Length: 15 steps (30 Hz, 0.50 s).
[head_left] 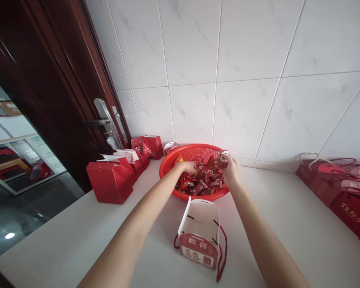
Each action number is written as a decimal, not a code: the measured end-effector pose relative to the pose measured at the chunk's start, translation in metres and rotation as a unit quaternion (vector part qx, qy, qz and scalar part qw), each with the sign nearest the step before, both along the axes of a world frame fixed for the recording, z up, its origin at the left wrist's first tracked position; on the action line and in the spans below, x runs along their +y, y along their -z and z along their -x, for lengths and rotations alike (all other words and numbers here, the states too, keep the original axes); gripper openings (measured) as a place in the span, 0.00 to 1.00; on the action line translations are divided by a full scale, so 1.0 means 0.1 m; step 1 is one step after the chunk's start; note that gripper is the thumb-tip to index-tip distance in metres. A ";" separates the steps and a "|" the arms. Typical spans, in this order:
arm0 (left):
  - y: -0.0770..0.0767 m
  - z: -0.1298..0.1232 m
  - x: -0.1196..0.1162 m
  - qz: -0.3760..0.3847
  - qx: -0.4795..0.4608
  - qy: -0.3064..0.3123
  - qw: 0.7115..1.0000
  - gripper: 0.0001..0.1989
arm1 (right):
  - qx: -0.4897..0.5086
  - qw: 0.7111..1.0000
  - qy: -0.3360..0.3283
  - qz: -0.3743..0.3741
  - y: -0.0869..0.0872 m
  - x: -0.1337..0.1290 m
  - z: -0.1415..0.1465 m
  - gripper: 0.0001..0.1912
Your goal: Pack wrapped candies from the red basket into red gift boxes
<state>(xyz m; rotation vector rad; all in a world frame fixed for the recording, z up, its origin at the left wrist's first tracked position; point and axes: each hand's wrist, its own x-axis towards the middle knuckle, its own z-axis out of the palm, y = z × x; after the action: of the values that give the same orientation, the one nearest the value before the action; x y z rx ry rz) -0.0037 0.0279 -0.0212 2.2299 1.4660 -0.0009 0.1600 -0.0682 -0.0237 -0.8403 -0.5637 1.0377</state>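
Observation:
A red plastic basket (165, 164) filled with red-wrapped candies (204, 180) stands against the tiled wall. My left hand (189, 168) reaches down among the candies at the basket's left side; its fingertips are hidden there. At the basket's right rim my right hand (230, 170) is closed on a small red and white packet (224, 154). Nearer to me stands an open red and white box (198, 244) with Chinese characters on its front and a dark red rope handle at its side.
Several red boxes (109, 182) stand at the left, beside a dark wooden door (54, 80) with a metal handle. Red gift bags with cords (348, 200) line the right side of the white table (63, 240). A small box (171, 147) sits behind the basket.

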 end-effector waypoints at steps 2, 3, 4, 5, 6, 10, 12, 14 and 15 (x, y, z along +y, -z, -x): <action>-0.06 -0.01 -0.04 0.012 -0.028 -0.001 1.000 0.12 | -0.002 1.000 0.000 0.000 0.01 0.00 0.00 0.07; -0.09 -0.01 -0.06 0.014 -0.047 -0.001 0.999 0.14 | -0.004 1.000 0.000 -0.001 0.01 0.00 0.00 0.07; -0.12 -0.02 -0.07 0.012 -0.065 -0.002 0.998 0.16 | -0.005 1.000 -0.001 -0.002 0.01 0.00 0.00 0.07; -0.14 -0.02 -0.07 0.010 -0.085 -0.005 0.996 0.18 | -0.007 1.000 -0.002 -0.003 0.02 0.00 0.00 0.07; -0.16 -0.03 -0.08 0.007 -0.108 -0.009 0.994 0.21 | -0.009 1.000 -0.004 -0.005 0.02 0.00 0.00 0.07; -0.16 -0.05 -0.06 -0.008 -0.194 -0.038 0.980 0.29 | -0.013 1.000 -0.008 -0.004 0.01 -0.01 -0.01 0.08; -0.15 -0.05 -0.05 -0.004 -0.208 -0.041 0.977 0.31 | -0.016 1.000 -0.011 -0.002 0.00 -0.01 -0.01 0.07; -0.14 -0.05 -0.05 0.009 -0.207 -0.038 0.978 0.32 | -0.018 1.000 -0.015 0.001 -0.01 -0.01 -0.01 0.07; -0.14 -0.05 -0.05 0.014 -0.204 -0.035 0.978 0.32 | -0.019 1.000 -0.016 0.003 -0.01 -0.01 -0.01 0.07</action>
<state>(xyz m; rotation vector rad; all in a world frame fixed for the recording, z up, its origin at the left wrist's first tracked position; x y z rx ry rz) 0.0008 0.0228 -0.0072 2.0019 1.3045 0.4304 0.1610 -0.0695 -0.0228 -0.8589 -0.6085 1.0556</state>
